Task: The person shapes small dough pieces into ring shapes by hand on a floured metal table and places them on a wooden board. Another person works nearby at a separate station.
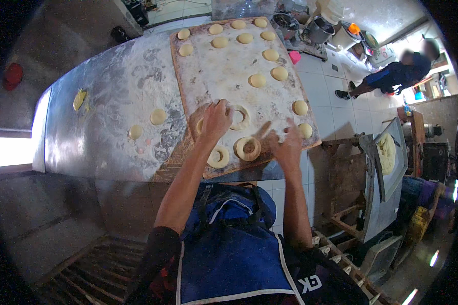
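Observation:
My left hand [218, 121] is over the near part of a floured wooden board [219, 76], fingers curled closed beside a dough ring [247, 122]. What its fingers hold, if anything, is hidden. Another piece of dough [199, 126] shows partly behind that wrist. Closer to me lie two more dough rings, one [219, 164] near my left forearm and one [240, 155] between my hands. My right hand [288, 146] hovers with fingers apart, holding nothing, just left of a round dough ball [305, 130]. A further dough ball [300, 107] sits beyond it.
Several dough balls [257, 80] line the board's far and right sides. Left of it, a floured metal table [112, 96] bears two dough balls [158, 116] and a yellowish lump [79, 99]. Pots [320, 29] stand at back right. A person [399, 73] stands right. Nearer is a dough-filled tray [386, 154].

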Demonstrator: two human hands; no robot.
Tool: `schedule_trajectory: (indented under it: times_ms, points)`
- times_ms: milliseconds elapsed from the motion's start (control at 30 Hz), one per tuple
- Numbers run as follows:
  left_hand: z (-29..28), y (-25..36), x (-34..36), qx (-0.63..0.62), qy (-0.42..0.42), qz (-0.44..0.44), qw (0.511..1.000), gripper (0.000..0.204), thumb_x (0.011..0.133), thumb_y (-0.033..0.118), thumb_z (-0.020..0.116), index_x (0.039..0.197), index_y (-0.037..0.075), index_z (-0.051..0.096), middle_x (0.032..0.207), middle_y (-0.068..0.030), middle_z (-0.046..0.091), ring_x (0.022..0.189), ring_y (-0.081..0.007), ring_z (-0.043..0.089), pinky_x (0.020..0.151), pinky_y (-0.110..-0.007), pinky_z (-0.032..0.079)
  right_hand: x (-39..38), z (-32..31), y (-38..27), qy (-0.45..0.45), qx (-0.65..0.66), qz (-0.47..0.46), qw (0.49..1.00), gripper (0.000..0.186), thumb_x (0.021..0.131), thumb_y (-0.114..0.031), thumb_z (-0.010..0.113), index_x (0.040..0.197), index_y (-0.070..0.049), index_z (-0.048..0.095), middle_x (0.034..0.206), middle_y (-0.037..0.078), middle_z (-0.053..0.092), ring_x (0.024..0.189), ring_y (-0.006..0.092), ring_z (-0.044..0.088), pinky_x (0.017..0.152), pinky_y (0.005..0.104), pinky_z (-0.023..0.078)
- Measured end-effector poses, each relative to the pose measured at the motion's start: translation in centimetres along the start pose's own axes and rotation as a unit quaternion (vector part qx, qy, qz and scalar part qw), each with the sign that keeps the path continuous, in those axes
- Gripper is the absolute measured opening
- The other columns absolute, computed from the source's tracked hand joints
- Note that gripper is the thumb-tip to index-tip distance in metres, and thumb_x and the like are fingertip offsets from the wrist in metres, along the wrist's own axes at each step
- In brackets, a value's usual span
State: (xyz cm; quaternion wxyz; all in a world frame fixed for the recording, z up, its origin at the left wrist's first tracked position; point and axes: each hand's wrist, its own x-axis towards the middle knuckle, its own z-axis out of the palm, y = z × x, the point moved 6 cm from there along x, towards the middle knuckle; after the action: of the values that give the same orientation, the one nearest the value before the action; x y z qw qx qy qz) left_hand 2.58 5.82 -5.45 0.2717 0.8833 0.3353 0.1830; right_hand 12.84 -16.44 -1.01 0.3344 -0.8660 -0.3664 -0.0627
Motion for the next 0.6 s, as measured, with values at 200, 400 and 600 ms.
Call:
schedule_trajectory:
  times_ms: [200,400,600]
  points:
    - [0.0,0.5,-0.6,-0.025,0.009,0.067,0.997,0.033,0.074,0.019,0.073,0.103,0.004,0.064,0.097,-0.0145,0.062,0.093,-0.0366,0.057,0.083,-0.045,0.045,1.6,-2.4,7.9,0.018,-0.178,0.006,0.984,0.035,0.086,-0.015,0.057,0.114,0.005,0.052,0.105,0.026,0.055,0.096,0.0436,0.053,0.087,0.0503,0.042]
    - [-0.3,1.4,-0.5,0.023,-0.005,0.076,0.997,0.036,0.074,0.018,0.073,0.107,0.009,0.065,0.102,-0.0142,0.061,0.098,-0.0352,0.056,0.087,-0.047,0.043,2.1,-0.8,11.3,-0.087,-0.167,0.005,0.982,0.038,0.084,-0.023,0.063,0.109,0.004,0.054,0.105,0.026,0.059,0.099,0.0439,0.055,0.083,0.0489,0.045]
    - [-10.5,-4.2,-4.3,-0.059,0.121,0.054,0.989,0.030,0.080,0.021,0.070,0.107,0.007,0.064,0.112,-0.0148,0.060,0.106,-0.0324,0.056,0.093,-0.044,0.041,2.5,-2.5,10.6,-0.152,-0.074,0.118,0.978,0.043,0.068,-0.028,0.081,0.094,0.001,0.062,0.087,0.019,0.065,0.083,0.0362,0.063,0.074,0.0428,0.050]
